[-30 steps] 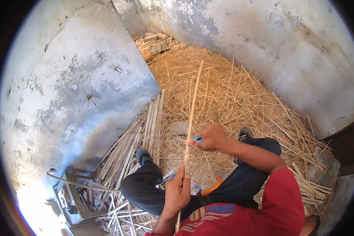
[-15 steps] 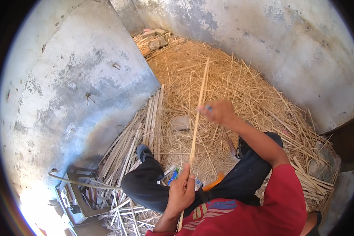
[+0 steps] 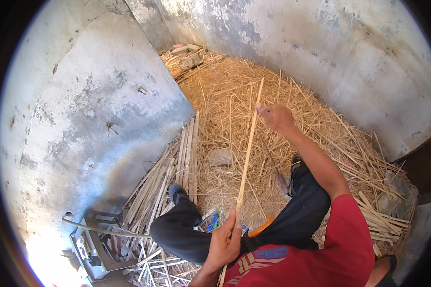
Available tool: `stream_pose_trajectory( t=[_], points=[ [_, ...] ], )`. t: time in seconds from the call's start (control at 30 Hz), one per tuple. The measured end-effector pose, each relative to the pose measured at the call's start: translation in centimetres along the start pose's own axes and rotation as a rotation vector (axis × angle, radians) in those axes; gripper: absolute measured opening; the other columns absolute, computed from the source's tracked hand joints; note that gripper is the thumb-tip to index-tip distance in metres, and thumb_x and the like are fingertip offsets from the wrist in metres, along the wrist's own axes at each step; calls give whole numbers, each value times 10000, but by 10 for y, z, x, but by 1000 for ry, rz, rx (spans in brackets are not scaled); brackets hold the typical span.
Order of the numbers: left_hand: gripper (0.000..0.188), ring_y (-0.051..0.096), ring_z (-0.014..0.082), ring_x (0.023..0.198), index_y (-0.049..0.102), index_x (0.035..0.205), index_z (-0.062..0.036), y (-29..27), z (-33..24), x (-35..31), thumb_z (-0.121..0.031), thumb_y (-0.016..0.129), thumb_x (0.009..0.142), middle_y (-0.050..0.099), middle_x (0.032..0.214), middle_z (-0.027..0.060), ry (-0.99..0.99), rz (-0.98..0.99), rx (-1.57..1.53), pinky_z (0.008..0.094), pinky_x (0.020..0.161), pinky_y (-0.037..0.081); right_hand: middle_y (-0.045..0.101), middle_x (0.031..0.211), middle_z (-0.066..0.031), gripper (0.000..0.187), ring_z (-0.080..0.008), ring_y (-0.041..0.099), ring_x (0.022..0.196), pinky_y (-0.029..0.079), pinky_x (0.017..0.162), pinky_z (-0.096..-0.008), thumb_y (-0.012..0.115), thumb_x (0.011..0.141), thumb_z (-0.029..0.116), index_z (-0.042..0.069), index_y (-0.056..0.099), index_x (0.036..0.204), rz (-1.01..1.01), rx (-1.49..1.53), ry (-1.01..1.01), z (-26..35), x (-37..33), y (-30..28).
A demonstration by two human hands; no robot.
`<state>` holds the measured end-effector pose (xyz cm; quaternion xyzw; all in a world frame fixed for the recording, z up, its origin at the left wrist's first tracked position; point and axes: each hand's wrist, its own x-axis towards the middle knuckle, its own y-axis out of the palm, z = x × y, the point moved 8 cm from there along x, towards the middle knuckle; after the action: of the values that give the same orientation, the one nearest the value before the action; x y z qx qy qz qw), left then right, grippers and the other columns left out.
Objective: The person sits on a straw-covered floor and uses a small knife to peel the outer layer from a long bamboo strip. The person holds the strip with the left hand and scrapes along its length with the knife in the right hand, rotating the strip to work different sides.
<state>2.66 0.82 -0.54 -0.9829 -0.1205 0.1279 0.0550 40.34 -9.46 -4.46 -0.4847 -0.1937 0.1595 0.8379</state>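
A long, pale bamboo strip (image 3: 246, 165) runs from my lap up and away, tilted slightly right. My left hand (image 3: 224, 244) is closed round its lower part, and the strip's near end comes out below the hand. Farther along, my right hand (image 3: 275, 117) is closed against the strip near its far end, fingertips on both sides of it. A small bluish bit shows at the right fingers, too small to name. On the straw by my right foot lies a thin-bladed tool with a brown handle (image 3: 282, 183).
Straw and shavings (image 3: 292, 129) cover the floor. Long split strips (image 3: 151, 179) lie in a pile at the left, beside a worn wall (image 3: 105, 105). A wooden frame (image 3: 98, 244) stands lower left. A flat stone (image 3: 220, 157) and an orange object (image 3: 262, 226) lie near my legs.
My right hand has slid up and away along the strip toward its far end. The strip's far end has swung slightly right. My left hand keeps its hold.
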Motion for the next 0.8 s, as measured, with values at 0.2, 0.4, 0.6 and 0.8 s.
stream_pose_trajectory(
  t=[0.2,0.4,0.6,0.8],
  points=[
    [429,378,0,622,426,1349,87,4,7,-31,-49,521,953,456,692,-57,-23,99,121,170,510,294,476,568,-29,821,-171,456,491,365,413,-375,116,917,723,74,447,539,-130,10,337,-101,44,-40],
    [429,361,2,540,445,1366,28,-8,13,-36,-111,524,967,416,630,-73,-159,97,-112,177,487,287,655,801,-210,892,-363,624,821,464,822,-517,168,886,760,44,699,905,-196,9,587,-199,20,-61],
    [436,307,30,445,400,1387,30,-8,21,30,-139,466,991,337,559,-61,-143,3,-704,209,465,276,651,673,-153,804,-309,627,630,468,639,-473,271,910,715,54,658,664,96,55,87,-22,-20,-24],
    [435,314,25,468,388,1399,23,1,6,46,-119,456,994,341,572,-64,-131,20,-684,198,471,266,544,500,-111,667,-307,585,499,436,461,-420,449,860,687,108,603,567,80,82,-449,128,-116,-20]
  ],
)
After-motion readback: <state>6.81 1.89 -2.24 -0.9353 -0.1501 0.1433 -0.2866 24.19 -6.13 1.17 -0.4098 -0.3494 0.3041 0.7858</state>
